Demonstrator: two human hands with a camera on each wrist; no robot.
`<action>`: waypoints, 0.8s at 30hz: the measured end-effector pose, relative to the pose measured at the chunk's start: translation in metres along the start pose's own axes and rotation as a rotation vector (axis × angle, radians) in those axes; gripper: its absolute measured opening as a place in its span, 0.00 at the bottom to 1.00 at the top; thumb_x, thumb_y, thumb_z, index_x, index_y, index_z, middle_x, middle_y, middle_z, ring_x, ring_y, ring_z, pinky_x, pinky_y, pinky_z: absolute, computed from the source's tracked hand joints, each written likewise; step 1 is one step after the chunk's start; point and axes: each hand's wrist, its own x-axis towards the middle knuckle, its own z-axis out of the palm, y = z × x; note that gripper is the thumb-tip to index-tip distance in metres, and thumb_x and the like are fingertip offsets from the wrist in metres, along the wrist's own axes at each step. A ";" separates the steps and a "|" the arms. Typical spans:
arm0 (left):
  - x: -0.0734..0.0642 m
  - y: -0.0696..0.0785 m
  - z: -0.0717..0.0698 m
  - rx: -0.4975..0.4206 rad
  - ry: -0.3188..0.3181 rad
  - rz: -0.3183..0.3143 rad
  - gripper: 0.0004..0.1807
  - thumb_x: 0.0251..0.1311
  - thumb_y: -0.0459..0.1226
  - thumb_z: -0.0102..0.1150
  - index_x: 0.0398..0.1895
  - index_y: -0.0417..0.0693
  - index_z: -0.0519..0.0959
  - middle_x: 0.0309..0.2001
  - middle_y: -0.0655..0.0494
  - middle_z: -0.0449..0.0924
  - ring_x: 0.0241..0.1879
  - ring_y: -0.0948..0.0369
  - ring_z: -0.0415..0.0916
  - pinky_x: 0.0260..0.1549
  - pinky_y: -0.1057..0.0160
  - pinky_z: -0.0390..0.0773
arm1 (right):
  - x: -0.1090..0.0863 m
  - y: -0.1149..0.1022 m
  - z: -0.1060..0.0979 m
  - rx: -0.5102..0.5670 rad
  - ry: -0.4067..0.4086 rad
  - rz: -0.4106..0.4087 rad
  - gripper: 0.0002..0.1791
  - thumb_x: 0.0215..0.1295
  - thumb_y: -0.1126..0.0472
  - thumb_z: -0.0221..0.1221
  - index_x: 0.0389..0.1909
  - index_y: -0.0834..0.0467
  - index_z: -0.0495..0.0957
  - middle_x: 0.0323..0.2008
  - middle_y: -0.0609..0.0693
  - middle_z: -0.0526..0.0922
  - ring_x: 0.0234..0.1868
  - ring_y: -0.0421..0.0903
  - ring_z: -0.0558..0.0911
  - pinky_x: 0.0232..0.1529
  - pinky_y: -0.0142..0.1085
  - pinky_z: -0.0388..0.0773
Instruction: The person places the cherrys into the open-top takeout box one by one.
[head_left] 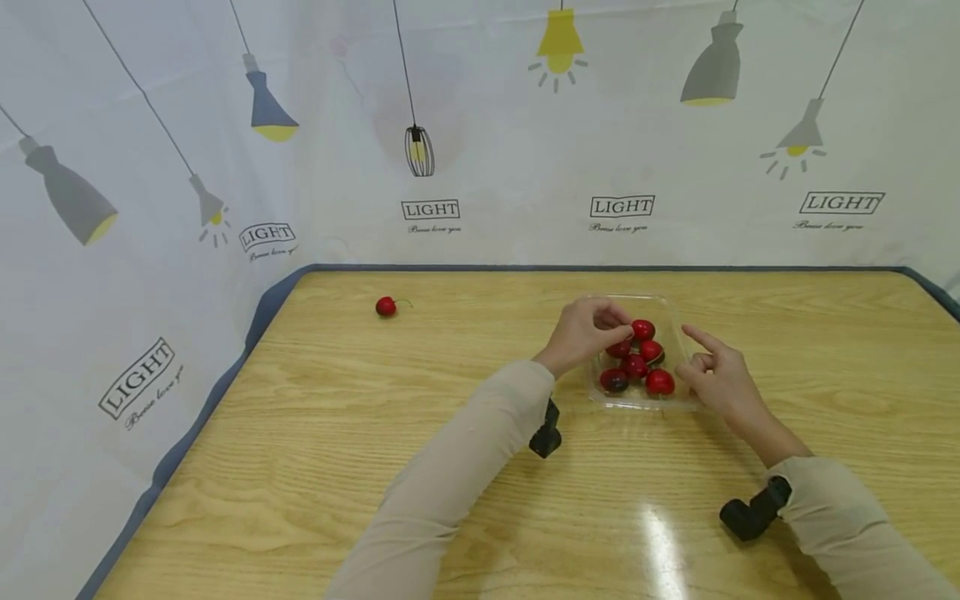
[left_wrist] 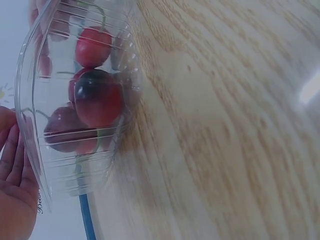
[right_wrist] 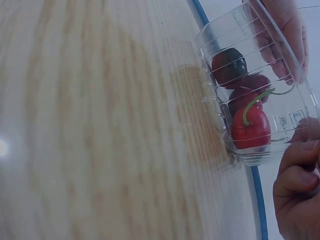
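Note:
A clear plastic box (head_left: 628, 405) stands on the table with several red cherries (head_left: 635, 367) inside. My left hand (head_left: 587, 331) reaches over its left side, thumb and fingertips close together among the cherries. In the left wrist view, a thin stem from a dark cherry (left_wrist: 64, 129) runs up to that hand's fingertips, which seem to pinch it; the box wall partly blurs the contact. At the right side, my right hand (head_left: 723, 379) holds the box rim by the thumb and bent fingers, its index finger pointing along the outside. A front cherry (right_wrist: 251, 129) has a green stem.
One more cherry (head_left: 386, 307) with a stem lies by itself at the table's far left. The wooden table (head_left: 300, 467) ends at a blue-grey edge, with a lamp-patterned white cloth (head_left: 517, 167) behind it and on the left.

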 end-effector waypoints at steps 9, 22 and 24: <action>-0.001 0.002 0.000 -0.001 -0.021 0.002 0.05 0.52 0.33 0.60 0.31 0.41 0.79 0.28 0.56 0.79 0.25 0.70 0.73 0.27 0.76 0.72 | 0.001 0.001 0.001 0.008 0.000 -0.002 0.34 0.57 0.70 0.48 0.65 0.65 0.49 0.12 0.42 0.60 0.14 0.37 0.60 0.15 0.30 0.63; -0.007 -0.011 -0.014 0.050 0.063 0.050 0.05 0.52 0.33 0.60 0.32 0.41 0.80 0.34 0.55 0.77 0.30 0.67 0.73 0.27 0.75 0.72 | 0.000 -0.001 0.001 -0.009 0.000 -0.001 0.34 0.57 0.70 0.47 0.65 0.66 0.49 0.12 0.43 0.60 0.14 0.38 0.60 0.15 0.31 0.62; -0.008 -0.014 -0.018 0.057 0.071 0.060 0.06 0.52 0.33 0.60 0.33 0.40 0.80 0.35 0.54 0.78 0.30 0.66 0.73 0.28 0.75 0.72 | 0.000 -0.002 0.001 -0.007 -0.001 0.003 0.34 0.57 0.70 0.47 0.65 0.66 0.49 0.12 0.43 0.60 0.14 0.38 0.60 0.15 0.31 0.62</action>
